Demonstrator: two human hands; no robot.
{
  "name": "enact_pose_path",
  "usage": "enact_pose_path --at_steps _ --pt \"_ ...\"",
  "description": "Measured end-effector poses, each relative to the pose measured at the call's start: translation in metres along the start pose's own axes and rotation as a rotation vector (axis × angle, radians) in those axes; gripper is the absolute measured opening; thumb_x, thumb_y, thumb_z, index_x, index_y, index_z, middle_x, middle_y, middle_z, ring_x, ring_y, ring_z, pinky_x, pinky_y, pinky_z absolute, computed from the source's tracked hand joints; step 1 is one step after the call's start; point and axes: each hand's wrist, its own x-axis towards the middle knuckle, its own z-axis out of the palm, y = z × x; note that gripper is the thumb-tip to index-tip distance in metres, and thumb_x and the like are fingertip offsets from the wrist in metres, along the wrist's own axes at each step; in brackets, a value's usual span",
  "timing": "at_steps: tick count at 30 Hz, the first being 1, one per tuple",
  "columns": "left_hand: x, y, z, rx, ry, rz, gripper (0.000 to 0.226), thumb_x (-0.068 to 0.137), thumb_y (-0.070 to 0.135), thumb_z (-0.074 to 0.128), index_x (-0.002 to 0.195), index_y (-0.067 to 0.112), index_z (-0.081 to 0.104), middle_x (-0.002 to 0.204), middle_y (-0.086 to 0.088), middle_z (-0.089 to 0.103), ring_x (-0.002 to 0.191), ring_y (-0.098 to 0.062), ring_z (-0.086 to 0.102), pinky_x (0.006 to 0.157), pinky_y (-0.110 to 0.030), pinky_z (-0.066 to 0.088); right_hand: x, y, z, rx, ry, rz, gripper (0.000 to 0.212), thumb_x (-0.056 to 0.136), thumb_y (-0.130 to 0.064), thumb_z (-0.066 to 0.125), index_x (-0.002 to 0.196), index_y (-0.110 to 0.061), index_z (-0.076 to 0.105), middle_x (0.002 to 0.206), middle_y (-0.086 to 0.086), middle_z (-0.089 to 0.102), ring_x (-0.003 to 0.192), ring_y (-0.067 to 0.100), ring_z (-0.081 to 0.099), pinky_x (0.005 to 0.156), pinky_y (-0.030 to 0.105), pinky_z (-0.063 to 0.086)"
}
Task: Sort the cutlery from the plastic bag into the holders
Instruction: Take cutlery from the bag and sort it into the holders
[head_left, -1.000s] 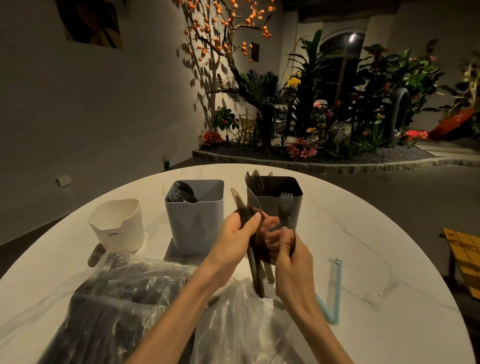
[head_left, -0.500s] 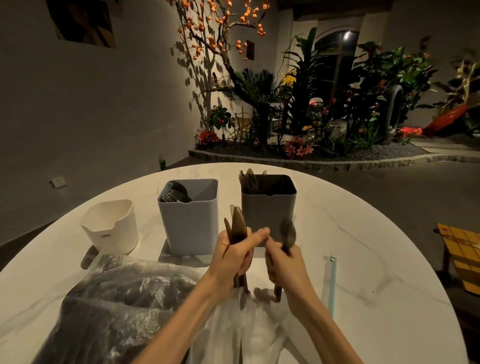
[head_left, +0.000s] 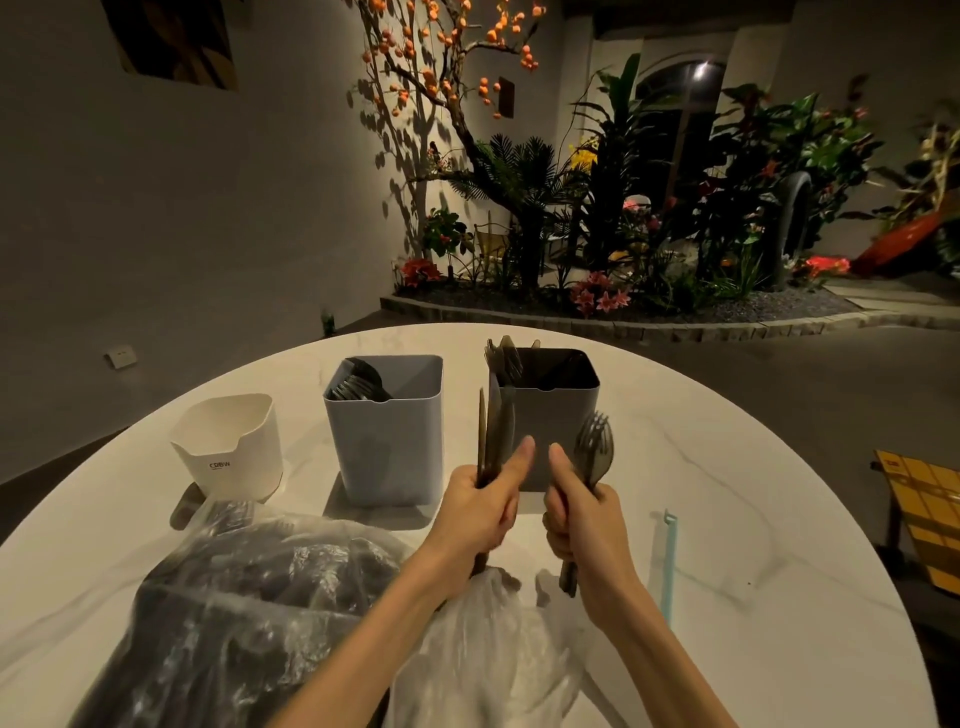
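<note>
Your left hand (head_left: 485, 512) clenches smoky translucent plastic knives (head_left: 494, 431); your right hand (head_left: 582, 512), at its 3 o'clock, grasps matching forks (head_left: 595, 449).

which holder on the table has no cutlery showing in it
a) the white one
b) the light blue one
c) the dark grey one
a: the white holder shows only bare inner wall, while dark pieces stick up in the light blue holder and the dark grey holder.
</note>
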Motion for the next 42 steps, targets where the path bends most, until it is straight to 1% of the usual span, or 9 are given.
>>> enact_pose_path --at_steps 7,14,19,25,30,35,37,39,42 --pt "-0.012 0.053 -0.031 -0.103 0.060 0.166 0.046 0.080 0.050 0.068 0.049 0.021 0.049 0.050 -0.001 0.041 0.044 -0.009 0.034 0.048 -0.021 0.030 0.002 -0.065 0.039 0.040 -0.198 -0.162 0.053 0.100 -0.040 0.052 0.055 -0.014 0.042 0.048 -0.003 0.038 0.042 0.008 0.033 0.041 0.016 0.030" --pt "-0.003 0.086 -0.088 -0.074 0.315 0.068 0.031 0.093 0.042 0.067 0.077 0.018 0.057 0.064 -0.005 0.056 0.056 -0.015 0.050 0.053 -0.022 0.041 0.071 -0.128 0.139 -0.032 -0.376 -0.291 0.055 0.103 -0.045 0.046 0.055 -0.019 0.042 0.048 -0.006 0.034 0.041 0.007 0.029 0.040 0.019 0.023" --pt "-0.008 0.092 -0.121 -0.096 0.281 0.044 0.053 0.094 0.039 0.065 0.046 0.020 0.053 0.051 0.000 0.040 0.044 -0.011 0.032 0.047 -0.022 0.027 0.113 -0.112 0.181 -0.123 -0.357 -0.238 0.053 0.103 -0.047 0.046 0.060 -0.018 0.044 0.049 -0.006 0.038 0.045 0.010 0.034 0.043 0.020 0.028" --pt "-0.008 0.083 -0.147 -0.047 0.309 -0.010 0.059 0.095 0.040 0.064 0.041 0.020 0.050 0.051 -0.003 0.038 0.047 -0.014 0.030 0.051 -0.026 0.027 0.124 -0.085 0.186 -0.304 -0.371 -0.346 0.033 0.087 -0.042 0.074 0.083 -0.010 0.066 0.078 0.003 0.070 0.073 0.009 0.072 0.072 0.026 0.058" --pt "-0.011 0.080 -0.148 -0.033 0.267 -0.066 0.056 0.096 0.034 0.064 0.044 0.019 0.050 0.049 -0.001 0.040 0.044 -0.012 0.030 0.049 -0.024 0.025 0.114 -0.092 0.186 -0.411 -0.352 -0.380 0.041 0.081 -0.049 0.078 0.107 -0.018 0.068 0.102 -0.002 0.070 0.099 0.013 0.066 0.079 0.023 0.052" --pt "-0.018 0.090 -0.130 -0.025 0.272 -0.087 0.019 0.097 0.029 0.064 0.092 0.011 0.061 0.064 -0.002 0.051 0.051 -0.009 0.039 0.046 -0.018 0.033 0.065 -0.129 0.176 -0.200 -0.579 -0.354 0.055 0.083 -0.056 0.066 0.118 -0.014 0.064 0.109 0.007 0.073 0.102 0.017 0.072 0.093 0.032 0.056" --pt "-0.019 0.088 -0.115 0.117 0.268 -0.017 0.029 0.097 0.037 0.064 0.112 0.013 0.059 0.077 -0.001 0.058 0.063 -0.008 0.047 0.059 -0.020 0.043 0.042 -0.141 0.172 -0.125 -0.705 -0.231 0.059 0.081 -0.050 0.071 0.123 -0.011 0.059 0.107 0.010 0.073 0.095 0.023 0.074 0.085 0.033 0.058" --pt "-0.013 0.089 -0.097 0.235 0.230 -0.028 0.020 0.096 0.035 0.065 0.104 0.017 0.059 0.090 0.001 0.063 0.074 -0.006 0.053 0.075 -0.025 0.050 0.020 -0.146 0.165 -0.096 -0.728 -0.125 0.045 0.083 -0.047 0.073 0.103 -0.008 0.065 0.077 0.007 0.065 0.064 0.017 0.067 0.061 0.026 0.054" --pt "-0.011 0.103 -0.065 0.323 0.048 -0.049 0.029 0.094 0.009 0.067 0.083 0.031 0.051 0.083 0.012 0.057 0.070 0.000 0.055 0.057 -0.009 0.048 0.009 -0.150 0.148 -0.090 -0.603 -0.086 0.056 0.088 -0.055 0.065 0.052 -0.021 0.040 0.051 -0.005 0.032 0.044 0.010 0.029 0.043 0.020 0.027"
